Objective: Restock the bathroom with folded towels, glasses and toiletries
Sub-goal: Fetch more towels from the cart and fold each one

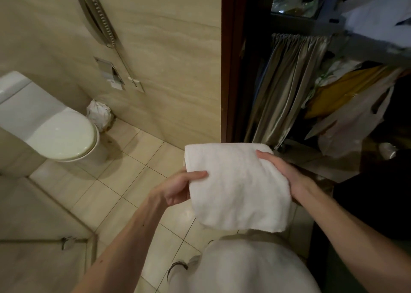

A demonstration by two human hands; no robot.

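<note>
A folded white terry towel (238, 186) is held in the air above the beige tiled floor (133, 159), gripped by 2 hands: the left hand (180, 189) pinches its left edge, thumb on top, and the right hand (287, 172) clasps its right edge. A white toilet with closed lid (55, 132) stands at the left; a loaded housekeeping cart (333, 81) stands beyond the doorway at the right.
</note>
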